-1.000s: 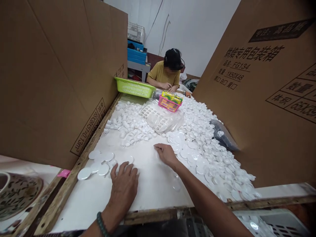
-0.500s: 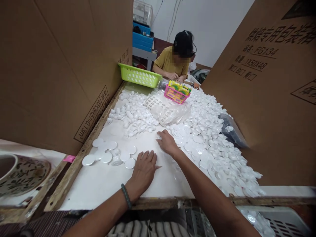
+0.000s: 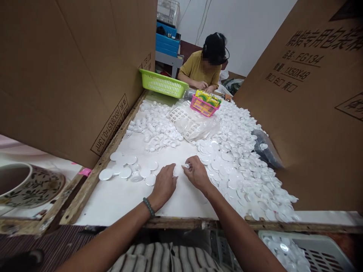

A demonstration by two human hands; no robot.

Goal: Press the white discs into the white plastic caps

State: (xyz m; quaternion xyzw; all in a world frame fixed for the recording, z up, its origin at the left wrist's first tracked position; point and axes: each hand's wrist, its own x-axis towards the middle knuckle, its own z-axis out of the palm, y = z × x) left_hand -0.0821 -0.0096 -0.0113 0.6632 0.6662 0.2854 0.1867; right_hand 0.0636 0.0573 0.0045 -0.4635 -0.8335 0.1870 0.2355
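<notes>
Over the middle of the white table, my left hand [image 3: 165, 183] is closed at the edge of a white disc [image 3: 177, 170], which is hard to make out against the white surface. Facing it, my right hand [image 3: 197, 173] pinches a small white plastic piece [image 3: 186, 166] between thumb and fingers. The two hands are close together, fingertips turned toward each other. Left of my left hand lie several flat round white discs [image 3: 125, 172]. A heap of small white plastic pieces [image 3: 160, 128] sits beyond my hands, and a larger pile of white discs [image 3: 241, 170] spreads to the right.
Tall cardboard walls [image 3: 70, 75] [image 3: 320, 143] stand on both sides. At the back are a green basket [image 3: 163, 84], a pink basket [image 3: 204, 106] with yellow boxes, and a plastic bag [image 3: 195, 126]. A person [image 3: 202, 71] sits opposite. A patterned mug [image 3: 42, 185] stands at left; a grey crate [image 3: 326, 249] sits below.
My left hand has gone from lying spread on the table to closing at a white disc. My right hand has drawn back slightly, with a small white piece now visible in its pinch.
</notes>
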